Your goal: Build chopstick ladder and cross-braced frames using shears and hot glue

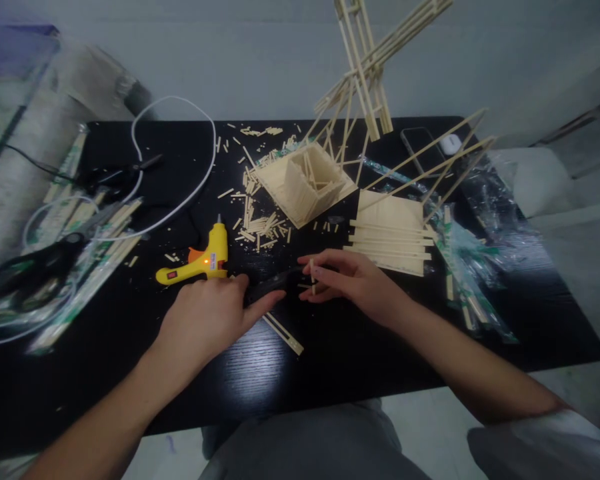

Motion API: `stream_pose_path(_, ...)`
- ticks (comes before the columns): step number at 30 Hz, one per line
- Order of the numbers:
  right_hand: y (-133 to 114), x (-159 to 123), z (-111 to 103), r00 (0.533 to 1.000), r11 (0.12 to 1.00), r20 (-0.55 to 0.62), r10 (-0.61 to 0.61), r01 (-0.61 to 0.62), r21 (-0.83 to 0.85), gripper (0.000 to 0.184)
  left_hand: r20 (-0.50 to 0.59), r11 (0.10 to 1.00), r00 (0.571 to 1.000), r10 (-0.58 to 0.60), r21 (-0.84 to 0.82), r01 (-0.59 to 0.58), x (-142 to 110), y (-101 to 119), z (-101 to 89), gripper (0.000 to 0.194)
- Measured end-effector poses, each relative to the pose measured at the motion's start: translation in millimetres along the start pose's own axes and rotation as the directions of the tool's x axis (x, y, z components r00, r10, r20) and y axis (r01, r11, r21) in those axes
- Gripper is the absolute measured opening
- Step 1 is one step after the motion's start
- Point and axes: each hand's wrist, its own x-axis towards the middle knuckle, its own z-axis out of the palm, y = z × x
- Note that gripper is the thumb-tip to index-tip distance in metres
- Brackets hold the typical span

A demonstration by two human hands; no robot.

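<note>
One yellow plastic glue gun point(215, 253) lies just beyond the left hand point(205, 313), which wraps one slim dark tool point(267, 286) (I can't make out its exact kind), probably rigid, best held by its thicker part. Beside the tool, the right hand point(343, 280) pinches one short pale wooden stick point(313, 275) in its fingertips; likely light, stiff, snappable, safest taken mid-length. Farther right is one flat pale wooden panel point(393, 212).
</note>
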Motion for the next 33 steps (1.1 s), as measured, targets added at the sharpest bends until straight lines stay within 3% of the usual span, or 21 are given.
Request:
stream_pose_path(4,0,-2,2,0.994,0.995,-0.051,-0.099,0.099,0.002,0.029,-0.032,0.986,0.996,-0.084,-0.149,0.078,4,-5,2.1,0.065)
stream_pose_path(8,0,-2,5,0.998,0.998,-0.023,-0.063,0.064,0.010,0.028,-0.060,0.903,0.990,-0.130,-0.419,0.093,7,-6,2.9,0.052)
stream_pose_path(13,6,-2,10,0.994,0.998,0.093,0.054,-0.055,0.008,0.032,-0.085,0.608,0.985,-0.149,-0.794,0.023,6,2,5.9,0.037)
stream_pose_path(16,12,-3,12,0.981,0.995,0.162,0.103,-0.101,-0.022,0.034,-0.064,0.426,0.991,-0.118,-0.905,-0.008,3,10,7.2,0.029)
stream_pose_path(18,16,-3,13,0.977,0.993,0.179,0.117,-0.110,-0.044,0.034,-0.044,0.365,0.996,-0.078,-0.931,-0.013,1,15,7.6,0.025)
stream_pose_path(24,18,-2,13,0.987,0.994,0.143,0.073,-0.060,-0.092,0.035,-0.027,0.367,1.000,0.015,-0.930,-0.031,0,17,9.9,0.021)
stream_pose_path(27,15,-1,8,0.997,0.975,0.018,-0.075,0.077,-0.209,0.032,-0.065,0.378,0.994,-0.092,-0.926,-0.025,3,14,9.7,0.023)
stream_pose_path(29,13,0,4,0.979,0.941,-0.058,-0.196,0.171,-0.292,0.028,-0.081,0.382,0.978,-0.191,-0.924,-0.002,6,12,8.3,0.023)
stream_pose_path(33,15,2,-2,0.952,0.887,-0.083,-0.294,0.239,-0.396,0.018,-0.062,0.356,0.954,-0.295,-0.933,0.050,9,10,5.2,0.025)
